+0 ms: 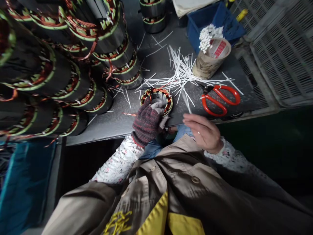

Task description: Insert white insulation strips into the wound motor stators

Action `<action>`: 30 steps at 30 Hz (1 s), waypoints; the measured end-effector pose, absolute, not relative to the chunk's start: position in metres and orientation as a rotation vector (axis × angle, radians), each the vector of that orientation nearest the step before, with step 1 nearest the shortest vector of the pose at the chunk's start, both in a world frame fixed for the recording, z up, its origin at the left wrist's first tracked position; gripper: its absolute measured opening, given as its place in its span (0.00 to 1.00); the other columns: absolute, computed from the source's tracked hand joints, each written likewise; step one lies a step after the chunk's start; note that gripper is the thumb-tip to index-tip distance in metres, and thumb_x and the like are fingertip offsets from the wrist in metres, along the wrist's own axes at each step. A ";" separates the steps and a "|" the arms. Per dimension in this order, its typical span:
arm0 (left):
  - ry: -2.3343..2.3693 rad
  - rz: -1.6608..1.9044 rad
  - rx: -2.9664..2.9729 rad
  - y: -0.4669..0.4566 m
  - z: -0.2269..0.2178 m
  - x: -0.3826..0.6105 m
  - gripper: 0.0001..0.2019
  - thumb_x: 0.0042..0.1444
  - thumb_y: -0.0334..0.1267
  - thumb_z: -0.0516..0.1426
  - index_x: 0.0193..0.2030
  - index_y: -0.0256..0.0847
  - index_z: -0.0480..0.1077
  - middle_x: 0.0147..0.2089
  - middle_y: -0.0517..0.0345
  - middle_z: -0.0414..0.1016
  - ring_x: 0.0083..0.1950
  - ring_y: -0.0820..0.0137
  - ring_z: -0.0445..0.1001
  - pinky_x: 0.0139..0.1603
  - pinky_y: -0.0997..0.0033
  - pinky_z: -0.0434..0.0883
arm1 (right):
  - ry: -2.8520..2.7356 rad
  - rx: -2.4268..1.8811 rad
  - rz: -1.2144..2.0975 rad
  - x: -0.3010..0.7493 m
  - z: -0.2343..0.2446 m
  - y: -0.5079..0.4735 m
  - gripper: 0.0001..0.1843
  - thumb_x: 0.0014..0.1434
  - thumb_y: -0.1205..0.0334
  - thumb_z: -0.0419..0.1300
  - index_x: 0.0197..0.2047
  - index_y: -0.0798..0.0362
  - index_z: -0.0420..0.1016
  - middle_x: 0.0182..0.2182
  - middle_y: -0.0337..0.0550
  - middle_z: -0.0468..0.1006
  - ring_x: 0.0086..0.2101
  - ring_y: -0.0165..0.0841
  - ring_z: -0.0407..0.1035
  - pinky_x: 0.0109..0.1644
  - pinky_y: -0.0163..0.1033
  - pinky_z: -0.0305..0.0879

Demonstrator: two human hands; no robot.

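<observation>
My left hand (pixel 146 124), in a dark knitted glove with pale fingertips, grips the near rim of a motor stator (pixel 168 101) with red-brown copper windings. Its fingers reach into the ring's opening and hide part of it. My bare right hand (pixel 204 132) is off the table edge, right of the stator and apart from it, fingers pressed together. A blurred thin white strip (pixel 187 103) runs up from its fingertips. Beyond both hands lies a loose pile of white strips (pixel 179 73). Red-handled scissors (pixel 215 109) rest right of the pile.
Stacked stators (pixel 117 45) crowd the left side, and another small stack (pixel 153 19) stands at the back. A cardboard tube (pixel 207 65) holding white strips stands before a blue bin (pixel 205 19). Grey plastic crates (pixel 286 49) are at right, a teal container (pixel 26 182) at lower left.
</observation>
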State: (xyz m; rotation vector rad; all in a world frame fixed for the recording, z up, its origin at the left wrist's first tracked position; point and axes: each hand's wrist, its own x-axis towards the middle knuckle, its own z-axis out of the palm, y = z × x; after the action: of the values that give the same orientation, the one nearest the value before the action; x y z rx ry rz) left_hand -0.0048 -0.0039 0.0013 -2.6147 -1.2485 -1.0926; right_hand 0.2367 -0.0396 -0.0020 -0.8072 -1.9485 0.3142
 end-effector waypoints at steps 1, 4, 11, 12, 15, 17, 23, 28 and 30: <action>-1.251 -1.114 -2.612 -0.005 0.001 -0.004 0.14 0.64 0.41 0.61 0.54 0.40 0.68 0.54 0.45 0.80 0.59 0.59 0.79 0.70 0.46 0.70 | -1.941 -0.806 0.335 0.236 0.000 -0.039 0.20 0.67 0.69 0.56 0.58 0.45 0.78 0.55 0.51 0.82 0.49 0.38 0.80 0.49 0.45 0.82; -1.292 -1.127 -2.567 -0.006 0.001 -0.001 0.28 0.65 0.43 0.61 0.67 0.37 0.61 0.59 0.43 0.78 0.62 0.57 0.77 0.71 0.50 0.69 | -2.023 -0.671 0.377 0.236 0.000 -0.036 0.16 0.69 0.62 0.55 0.55 0.46 0.80 0.54 0.52 0.81 0.53 0.41 0.78 0.52 0.50 0.80; -1.311 -1.025 -2.462 -0.005 -0.001 0.007 0.34 0.66 0.51 0.59 0.72 0.35 0.56 0.57 0.42 0.79 0.56 0.58 0.80 0.69 0.52 0.71 | -2.164 -0.762 0.276 0.254 -0.011 -0.044 0.15 0.68 0.64 0.54 0.51 0.46 0.81 0.44 0.47 0.81 0.40 0.35 0.77 0.42 0.41 0.78; -1.320 -1.012 -2.460 -0.004 -0.002 0.007 0.34 0.66 0.52 0.59 0.72 0.36 0.57 0.57 0.43 0.79 0.55 0.58 0.81 0.69 0.51 0.71 | -2.153 -0.819 0.253 0.258 -0.010 -0.045 0.14 0.68 0.62 0.56 0.50 0.45 0.82 0.43 0.46 0.80 0.38 0.35 0.76 0.41 0.41 0.77; -1.339 -0.998 -2.456 -0.003 -0.006 0.006 0.33 0.66 0.52 0.59 0.71 0.36 0.58 0.53 0.45 0.81 0.52 0.59 0.81 0.69 0.49 0.71 | -2.070 -0.981 0.190 0.264 -0.005 -0.043 0.13 0.67 0.59 0.59 0.50 0.42 0.83 0.37 0.44 0.75 0.34 0.34 0.72 0.36 0.40 0.73; -1.325 -1.007 -2.457 -0.003 -0.007 0.005 0.33 0.66 0.51 0.59 0.71 0.36 0.59 0.50 0.46 0.81 0.50 0.59 0.82 0.69 0.48 0.71 | -1.997 -1.044 0.170 0.262 -0.002 -0.038 0.13 0.67 0.58 0.60 0.51 0.41 0.83 0.37 0.43 0.73 0.34 0.34 0.70 0.38 0.41 0.72; -1.295 -0.955 -2.452 -0.002 -0.003 0.004 0.32 0.65 0.50 0.59 0.70 0.34 0.60 0.48 0.46 0.81 0.49 0.59 0.82 0.67 0.49 0.71 | -1.905 -1.107 0.140 0.250 0.002 -0.022 0.12 0.71 0.56 0.55 0.50 0.42 0.81 0.39 0.41 0.74 0.36 0.31 0.72 0.38 0.37 0.71; -1.245 -0.942 -2.466 -0.003 -0.002 0.005 0.34 0.65 0.48 0.59 0.71 0.33 0.57 0.52 0.43 0.80 0.49 0.58 0.82 0.67 0.48 0.71 | -1.870 -1.018 0.280 0.250 0.016 -0.022 0.11 0.72 0.60 0.54 0.49 0.44 0.78 0.40 0.41 0.79 0.38 0.31 0.77 0.43 0.39 0.76; -1.272 -0.948 -2.467 -0.003 -0.003 0.005 0.34 0.65 0.48 0.59 0.72 0.35 0.56 0.53 0.44 0.80 0.50 0.59 0.81 0.68 0.48 0.70 | -1.919 -0.893 0.304 0.250 0.021 -0.023 0.11 0.71 0.62 0.53 0.46 0.46 0.77 0.43 0.43 0.80 0.44 0.34 0.78 0.48 0.44 0.77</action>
State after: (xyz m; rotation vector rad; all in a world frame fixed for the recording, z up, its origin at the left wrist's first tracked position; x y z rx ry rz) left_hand 0.0050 -0.0032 -0.0031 -2.4672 -1.2723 -0.9475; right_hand 0.2498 -0.0234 0.0208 -0.8930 -1.9192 0.3042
